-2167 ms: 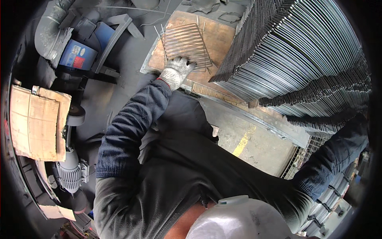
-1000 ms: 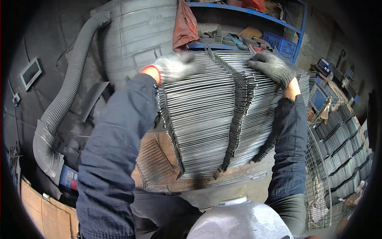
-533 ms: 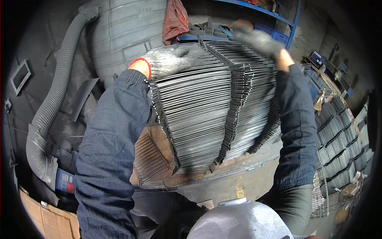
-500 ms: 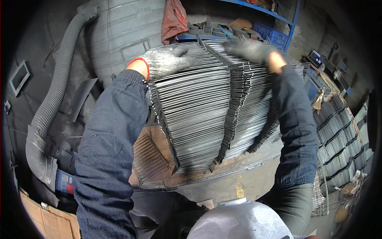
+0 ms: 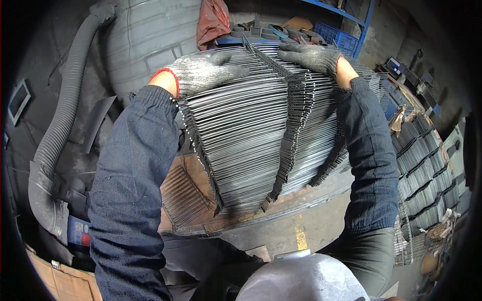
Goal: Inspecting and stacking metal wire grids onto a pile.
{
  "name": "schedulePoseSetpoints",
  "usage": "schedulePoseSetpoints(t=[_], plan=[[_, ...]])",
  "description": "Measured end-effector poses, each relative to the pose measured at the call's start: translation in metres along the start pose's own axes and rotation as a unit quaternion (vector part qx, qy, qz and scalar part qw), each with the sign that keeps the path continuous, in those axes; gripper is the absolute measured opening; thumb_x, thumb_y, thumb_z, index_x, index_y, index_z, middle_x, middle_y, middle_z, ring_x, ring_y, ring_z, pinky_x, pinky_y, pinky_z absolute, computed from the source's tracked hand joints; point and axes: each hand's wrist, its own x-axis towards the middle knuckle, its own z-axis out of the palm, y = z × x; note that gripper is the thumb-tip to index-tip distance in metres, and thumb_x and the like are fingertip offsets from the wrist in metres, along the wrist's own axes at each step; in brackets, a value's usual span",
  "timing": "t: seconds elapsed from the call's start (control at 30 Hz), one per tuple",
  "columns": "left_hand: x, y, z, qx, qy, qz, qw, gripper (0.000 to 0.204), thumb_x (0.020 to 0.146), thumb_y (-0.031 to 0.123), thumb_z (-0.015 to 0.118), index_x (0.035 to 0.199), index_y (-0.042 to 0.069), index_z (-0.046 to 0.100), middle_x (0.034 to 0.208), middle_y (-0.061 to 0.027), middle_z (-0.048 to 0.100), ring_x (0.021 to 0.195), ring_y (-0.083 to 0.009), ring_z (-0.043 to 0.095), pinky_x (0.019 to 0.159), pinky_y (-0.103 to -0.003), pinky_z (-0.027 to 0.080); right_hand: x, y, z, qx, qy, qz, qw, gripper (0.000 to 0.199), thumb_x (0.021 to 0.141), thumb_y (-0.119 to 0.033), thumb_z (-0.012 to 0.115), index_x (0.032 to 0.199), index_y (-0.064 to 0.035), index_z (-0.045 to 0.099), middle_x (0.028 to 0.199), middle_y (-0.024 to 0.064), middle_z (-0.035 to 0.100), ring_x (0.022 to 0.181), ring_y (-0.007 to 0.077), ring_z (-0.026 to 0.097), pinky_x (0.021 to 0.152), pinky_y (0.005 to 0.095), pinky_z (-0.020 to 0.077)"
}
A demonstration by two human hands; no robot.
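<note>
In front of me stands a tall stack of metal wire racks, their dark bars layered closely and the rod ends forming jagged columns. My left hand, in a grey knit glove with a red cuff, lies on the stack's upper left part with its fingers stretched out. At the upper right, my right hand, also gloved in grey, rests flat on the top bars, fingers extended to the left. Neither hand is wrapped around a rack. The undersides of both hands are hidden.
Beneath the stack is a brown board with a smaller wire rack on it. More stacked racks stand at the right. A grey flexible duct runs down the left. Behind are a blue crate and a red cloth.
My right hand, blurred before, now lies still on the top bars, slightly further left in view. The left hand stays on the stack; the whole view has shifted a little.
</note>
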Motion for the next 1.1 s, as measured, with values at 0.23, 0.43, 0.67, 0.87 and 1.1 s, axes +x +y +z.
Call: schedulePoseSetpoints(t=[0.23, 0.43, 0.67, 0.87, 1.1], plan=[[0.008, -0.022, 0.006, 0.045, -0.018, 0.038, 0.998, 0.072, 0.108, 0.071, 0.04, 0.166, 0.028, 0.046, 0.174, -0.0121, 0.039, 0.156, -0.035, 0.043, 0.13, -0.043, 0.035, 0.002, 0.014, 0.003, -0.103, -0.01, -0.122, 0.987, 0.059, 0.116, -0.058, 0.029, 0.167, -0.03, 0.043, 0.174, 0.0099, 0.04, 0.157, 0.0368, 0.042, 0.13, 0.047, 0.0363], [-0.01, 0.005, -0.005, -0.017, -0.019, -0.001, 1.0, 0.087, 0.104, 0.078, 0.041, 0.167, 0.018, 0.044, 0.172, -0.014, 0.043, 0.157, -0.0352, 0.043, 0.13, -0.042, 0.034, -0.005, -0.01, -0.001, -0.093, -0.037, -0.073, 0.992, 0.051, 0.118, -0.04, 0.031, 0.166, -0.0301, 0.044, 0.173, 0.0098, 0.04, 0.157, 0.0352, 0.043, 0.13, 0.0461, 0.038], [-0.003, 0.004, -0.005, -0.031, -0.015, -0.011, 0.999, 0.094, 0.102, 0.078, 0.045, 0.166, 0.009, 0.043, 0.169, -0.0174, 0.046, 0.156, -0.0354, 0.044, 0.129, -0.041, 0.034, -0.004, 0.008, 0.0, -0.168, 0.004, -0.125, 0.978, 0.049, 0.119, -0.03, 0.035, 0.167, -0.0292, 0.043, 0.172, 0.0095, 0.043, 0.154, 0.0351, 0.047, 0.127, 0.0453, 0.0415], [-0.002, -0.007, -0.001, -0.018, 0.003, 0.007, 1.0, 0.09, 0.104, 0.073, 0.049, 0.165, 0.007, 0.044, 0.17, -0.0169, 0.045, 0.157, -0.0337, 0.043, 0.13, -0.04, 0.032, 0.003, 0.009, 0.002, -0.049, 0.003, -0.069, 0.996, 0.062, 0.115, -0.056, 0.036, 0.165, -0.0212, 0.047, 0.169, 0.0122, 0.047, 0.151, 0.0356, 0.05, 0.127, 0.0455, 0.0403], [0.002, 0.017, -0.038, -0.229, -0.092, -0.088, 0.965, 0.084, 0.108, 0.059, 0.059, 0.165, 0.001, 0.039, 0.172, -0.023, 0.039, 0.154, -0.0321, 0.046, 0.128, -0.039, 0.038, -0.006, 0.006, 0.003, 0.011, 0.007, -0.049, 0.999, 0.085, 0.106, -0.077, 0.038, 0.164, -0.016, 0.049, 0.167, 0.0155, 0.05, 0.153, 0.0364, 0.048, 0.128, 0.046, 0.0373]])
